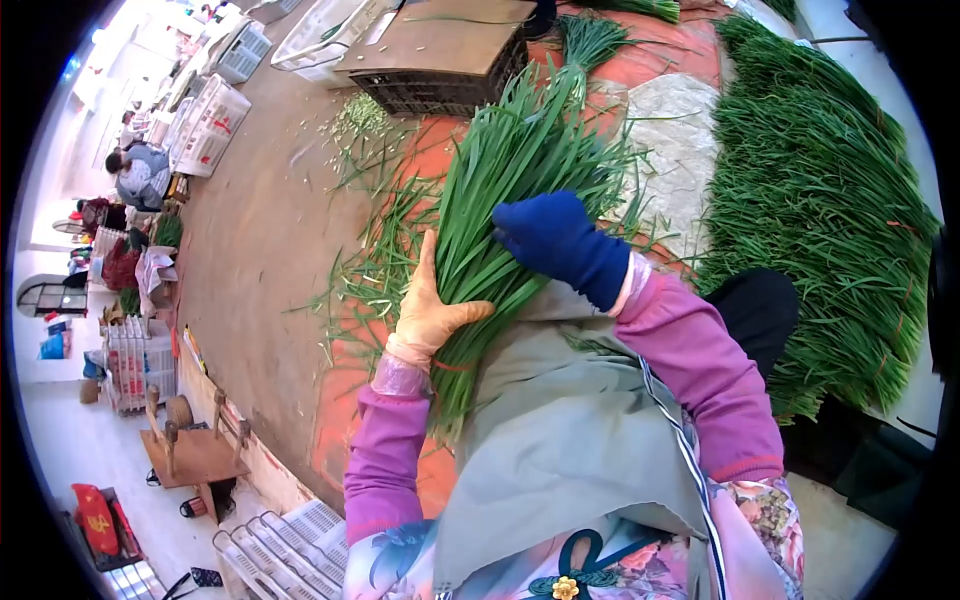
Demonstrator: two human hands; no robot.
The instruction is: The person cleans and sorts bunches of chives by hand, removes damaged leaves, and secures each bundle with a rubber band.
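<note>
A large bundle of long green leaves (500,190) lies across the lap, over a grey apron (570,430). My left hand (432,310), in a pale orange glove, is wrapped round the bundle's lower left side, thumb across the leaves and forefinger stretched along them. A red band (455,367) circles the stems just below it. On the bundle's right side my right hand (548,238), in a dark blue glove, has its fingers curled against the leaves; whether it grips any is hidden.
A big pile of green leaves (810,220) lies at the right, beside a whitish sheet (668,150). Loose leaves litter the orange sheet (335,400). A cardboard-topped black crate (440,80) stands ahead. Another person (140,175) sits far left near white crates (210,125).
</note>
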